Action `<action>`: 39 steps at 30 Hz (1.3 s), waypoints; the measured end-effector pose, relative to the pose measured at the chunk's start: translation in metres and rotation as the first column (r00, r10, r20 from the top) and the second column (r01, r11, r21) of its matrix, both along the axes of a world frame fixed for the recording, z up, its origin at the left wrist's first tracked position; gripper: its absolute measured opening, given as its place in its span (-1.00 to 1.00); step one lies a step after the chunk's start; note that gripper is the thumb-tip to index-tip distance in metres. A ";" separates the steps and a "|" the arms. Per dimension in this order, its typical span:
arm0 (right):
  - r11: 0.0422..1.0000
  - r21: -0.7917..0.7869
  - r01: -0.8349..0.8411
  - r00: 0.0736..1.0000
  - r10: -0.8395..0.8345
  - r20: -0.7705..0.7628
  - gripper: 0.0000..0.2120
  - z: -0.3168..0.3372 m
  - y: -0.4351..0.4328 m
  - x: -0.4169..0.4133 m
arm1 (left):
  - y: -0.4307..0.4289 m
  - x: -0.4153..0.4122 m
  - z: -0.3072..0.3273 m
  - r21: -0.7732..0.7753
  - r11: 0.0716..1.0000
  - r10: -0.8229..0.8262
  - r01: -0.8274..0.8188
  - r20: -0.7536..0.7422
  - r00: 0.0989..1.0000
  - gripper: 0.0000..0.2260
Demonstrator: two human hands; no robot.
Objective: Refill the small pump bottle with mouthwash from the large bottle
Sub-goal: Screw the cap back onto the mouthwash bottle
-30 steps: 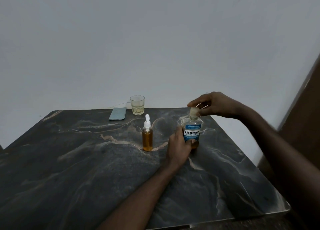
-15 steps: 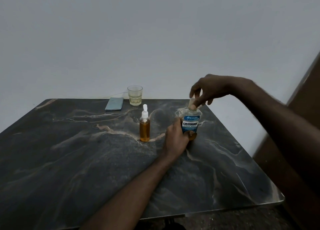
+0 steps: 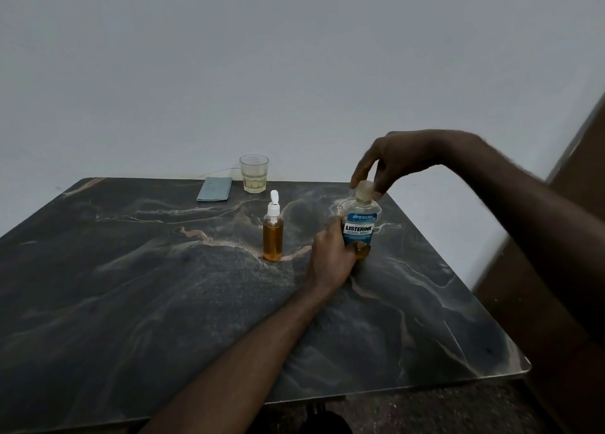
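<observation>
Opening the large bottle [image 3: 360, 234], by the look of the pose: getting the cap [image 3: 365, 189] off before any pouring.

Find the large bottle upright on the dark marbled surface [image 3: 163, 302], label toward the camera, amber liquid showing at its base. See the left grip [image 3: 332, 256] curled round its lower body, thumb across the front below the label. See the right grip [image 3: 393, 161] arched above it, fingertips [image 3: 355, 181] pinching the pale cap from the sides. Cannot tell whether the cap is loose yet.

To do it well:
- Press the large bottle down into the surface with the left grip, to stop the body turning with the cap.
- Squeeze only lightly, to avoid forcing liquid out of the neck once open.
- Set the fingertips of the right grip evenly around the cap and twist; if locked, try squeezing the cap's sides while turning.
- Lift straight up once free and put the cap down to the right of the large bottle, out of the pouring path.

Mind the small pump bottle [image 3: 273, 237], just left of the large bottle and apart from it. Upright, pump top on, amber nearly to the shoulder, and likely to tip if knocked by the left forearm.

Leave alone the glass [image 3: 254, 173] and the blue folded item [image 3: 214, 189], both beyond the large bottle and to its left.
</observation>
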State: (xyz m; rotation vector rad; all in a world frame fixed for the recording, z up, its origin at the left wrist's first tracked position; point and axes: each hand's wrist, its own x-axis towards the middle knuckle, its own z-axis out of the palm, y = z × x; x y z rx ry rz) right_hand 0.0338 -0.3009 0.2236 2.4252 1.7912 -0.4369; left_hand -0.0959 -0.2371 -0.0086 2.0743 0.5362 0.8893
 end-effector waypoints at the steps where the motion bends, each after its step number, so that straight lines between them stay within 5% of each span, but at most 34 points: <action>1: 1.000 0.006 -0.014 1.000 0.014 0.025 -0.62 -0.002 0.000 0.001 | 0.000 0.000 0.000 0.000 1.000 0.001 -0.001 0.001 1.000 -0.47; 14: 0.976 0.209 0.060 0.997 -0.069 0.040 -0.74 -0.016 -0.008 -0.001 | 0.001 0.000 -0.001 -0.008 1.000 0.007 -0.007 -0.024 1.000 -0.49; 18: 0.940 0.291 0.178 0.983 -0.153 -0.105 -0.38 -0.037 -0.025 -0.002 | 0.002 -0.003 0.001 -0.014 1.000 0.001 -0.001 -0.033 0.999 -0.50; 22: 0.772 0.468 0.431 0.885 -0.260 -0.386 -0.30 -0.100 -0.056 -0.005 | 0.001 -0.005 0.006 -0.028 0.999 0.016 -0.018 -0.073 0.997 -0.47; 29: 0.590 0.547 0.593 0.799 -0.348 -0.491 -0.23 -0.190 -0.067 -0.042 | 0.003 -0.011 0.018 -0.008 0.996 0.088 -0.090 -0.138 0.986 -0.57; 39: 0.351 0.611 0.710 0.694 -0.205 -0.690 -0.56 -0.208 -0.064 -0.054 | 0.010 -0.015 0.013 -0.051 0.999 -0.002 -0.001 -0.058 0.998 -0.75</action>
